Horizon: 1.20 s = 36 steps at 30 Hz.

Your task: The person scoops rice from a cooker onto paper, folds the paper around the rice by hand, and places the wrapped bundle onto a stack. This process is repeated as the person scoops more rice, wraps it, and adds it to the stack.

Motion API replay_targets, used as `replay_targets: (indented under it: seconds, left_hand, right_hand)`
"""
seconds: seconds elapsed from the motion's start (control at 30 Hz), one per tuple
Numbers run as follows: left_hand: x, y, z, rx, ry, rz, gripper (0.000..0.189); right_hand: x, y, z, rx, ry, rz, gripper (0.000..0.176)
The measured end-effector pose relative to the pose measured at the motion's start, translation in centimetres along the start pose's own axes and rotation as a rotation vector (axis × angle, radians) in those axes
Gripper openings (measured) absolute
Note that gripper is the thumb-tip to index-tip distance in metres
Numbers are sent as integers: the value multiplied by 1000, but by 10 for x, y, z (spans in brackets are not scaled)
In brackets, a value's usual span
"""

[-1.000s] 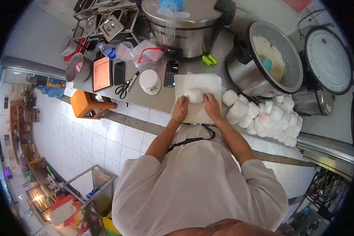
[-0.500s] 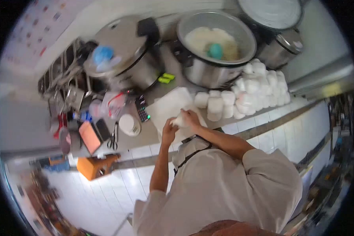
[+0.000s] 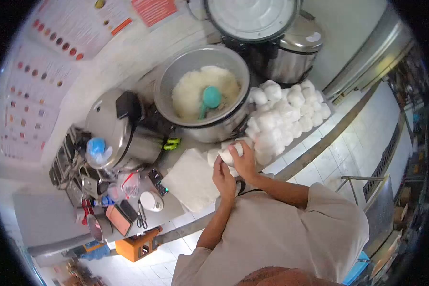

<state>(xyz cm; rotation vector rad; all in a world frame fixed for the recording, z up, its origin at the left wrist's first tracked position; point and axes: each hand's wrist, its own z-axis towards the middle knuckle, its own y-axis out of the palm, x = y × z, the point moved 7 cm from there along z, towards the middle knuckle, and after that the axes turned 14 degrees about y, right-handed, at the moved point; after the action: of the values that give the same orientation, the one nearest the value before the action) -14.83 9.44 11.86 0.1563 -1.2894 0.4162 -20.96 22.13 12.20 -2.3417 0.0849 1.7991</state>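
Between both hands I hold a white paper-wrapped packet (image 3: pixel 230 152); its contents are hidden. My left hand (image 3: pixel 224 179) closes on its lower left side, and my right hand (image 3: pixel 243 162) curls round its right side. Just beyond and to the right, many similar white packets (image 3: pixel 291 112) are heaped along the counter, some close to my fingers. To the left of my hands lies a stack of white paper sheets (image 3: pixel 189 178). Behind it stands an uncovered rice cooker (image 3: pixel 202 126) holding white rice (image 3: pixel 188 90), with a teal scoop (image 3: pixel 211 97) resting in it.
A lidded cooker (image 3: pixel 145 148) with a blue item (image 3: pixel 96 146) on top stands left. Nearer are a white kitchen scale (image 3: pixel 151 201), scissors (image 3: pixel 141 215), a dark keypad device (image 3: pixel 157 181) and a metal cup (image 3: pixel 99 226). An orange stool (image 3: pixel 133 245) stands below the counter edge.
My hands have moved from above the paper sheets to the right, beside the heap, with the white packet still held. The camera view has shifted and turned.
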Motion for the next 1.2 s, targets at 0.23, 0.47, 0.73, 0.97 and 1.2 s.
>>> replay_targets:
  seconds: [0.23, 0.47, 0.73, 0.97, 1.2]
  left_hand:
    - [-1, 117, 24, -209, -111, -312, 48]
    - [54, 174, 57, -576, 190, -14, 75]
    - [5, 60, 31, -371, -216, 63, 78]
    - [-26, -76, 14, -33, -256, 293, 70]
    - [-34, -155, 32, 225, -185, 302, 62]
  right_hand:
    - [2, -79, 59, -89, 163, -116, 40]
    - [21, -263, 273, 568, -68, -492, 71]
    - [35, -240, 365, 574, 101, -814, 76]
    - [48, -239, 398, 364, 179, -1346, 55]
    - [-232, -50, 230, -215, -402, -639, 19]
